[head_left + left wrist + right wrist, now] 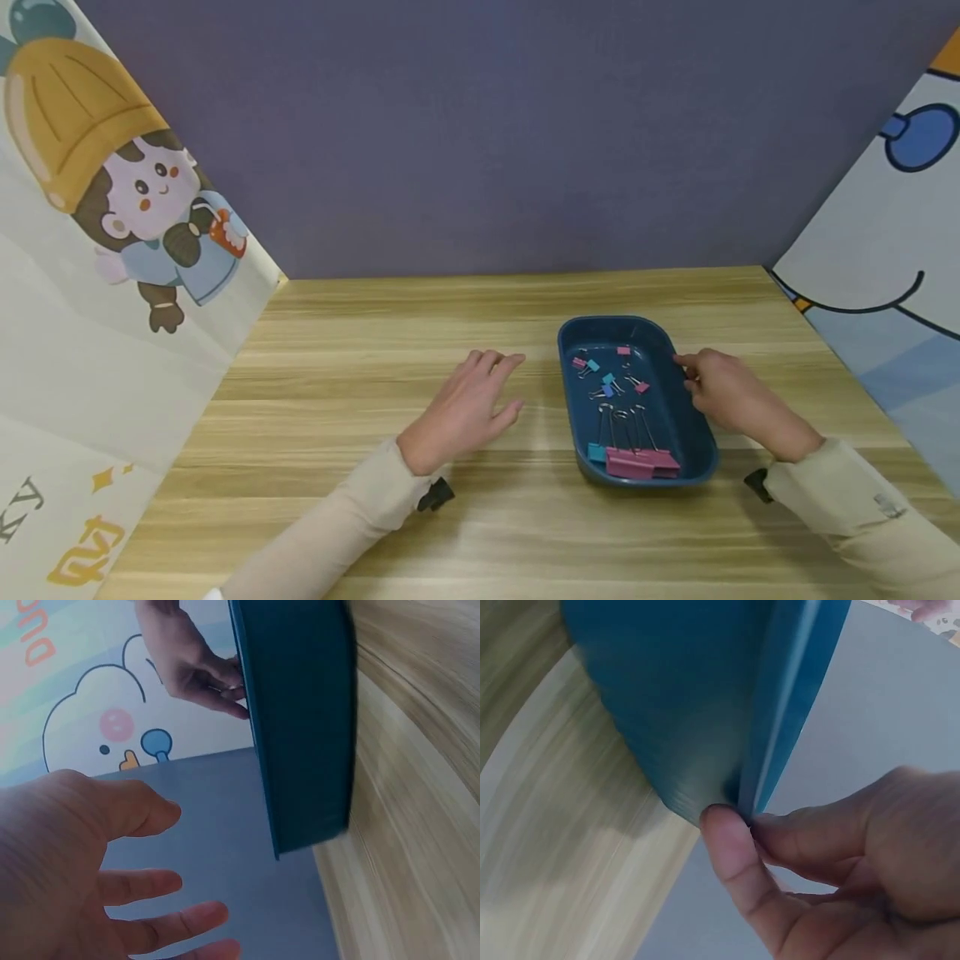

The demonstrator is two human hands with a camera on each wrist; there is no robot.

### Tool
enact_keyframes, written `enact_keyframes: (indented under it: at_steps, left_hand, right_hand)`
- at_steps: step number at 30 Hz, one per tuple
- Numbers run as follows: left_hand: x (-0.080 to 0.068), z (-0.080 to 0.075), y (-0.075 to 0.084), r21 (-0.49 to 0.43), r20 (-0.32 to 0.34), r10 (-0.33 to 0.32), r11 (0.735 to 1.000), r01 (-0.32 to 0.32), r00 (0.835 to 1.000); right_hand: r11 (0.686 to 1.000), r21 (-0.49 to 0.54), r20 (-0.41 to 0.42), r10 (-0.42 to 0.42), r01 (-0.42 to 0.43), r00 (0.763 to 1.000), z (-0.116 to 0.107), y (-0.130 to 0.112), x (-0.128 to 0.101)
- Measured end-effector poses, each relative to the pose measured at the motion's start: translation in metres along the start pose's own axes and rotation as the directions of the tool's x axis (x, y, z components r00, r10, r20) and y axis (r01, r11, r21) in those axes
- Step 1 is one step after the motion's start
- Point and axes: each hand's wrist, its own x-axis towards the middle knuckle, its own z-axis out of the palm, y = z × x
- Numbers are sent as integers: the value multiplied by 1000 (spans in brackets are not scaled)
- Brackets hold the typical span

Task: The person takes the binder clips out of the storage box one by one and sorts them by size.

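A dark blue oval tray [564, 367] sits on the wooden table, right of centre. Inside lie several small pink and blue binder clips [607, 379], and larger pink clips [637, 462] rest at its near end. My right hand [686, 375] pinches the tray's right rim; in the right wrist view the thumb and fingers [742, 821] clamp the rim of the tray [682, 690]. My left hand [495, 383] lies flat on the table a little left of the tray, fingers spread, holding nothing. In the left wrist view, the left hand [97, 862] stays apart from the tray [300, 720].
A purple wall [480, 133] closes the back of the table. Cartoon-printed panels stand along the left side [127, 250] and the right side [885, 275]. Bare wood [360, 350] stretches left of the tray and along the near edge.
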Motion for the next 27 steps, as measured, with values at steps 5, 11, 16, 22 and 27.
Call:
enact_keyframes:
  at_steps: [5, 11, 16, 22, 27]
  left_hand:
    - [8, 2, 8, -3, 1, 35, 999, -35, 999]
    - [20, 9, 20, -25, 41, 131, 991, -130, 991]
    - [30, 22, 36, -47, 97, 224, 974, -220, 970]
    - [40, 40, 54, -8, 160, 288, 957, -291, 944]
    - [47, 48, 61, 5, 248, 285, 955, -296, 926]
  right_hand:
    - [1000, -5, 10, 25, -25, 1000, 0, -4, 1]
    - [999, -16, 20, 45, -44, 999, 0, -9, 4]
    - [999, -6, 15, 49, -49, 999, 1, -12, 7]
    - [1000, 11, 15, 25, -25, 1000, 1, -13, 9]
    - [1000, 11, 16, 15, -15, 1000, 2, -15, 10]
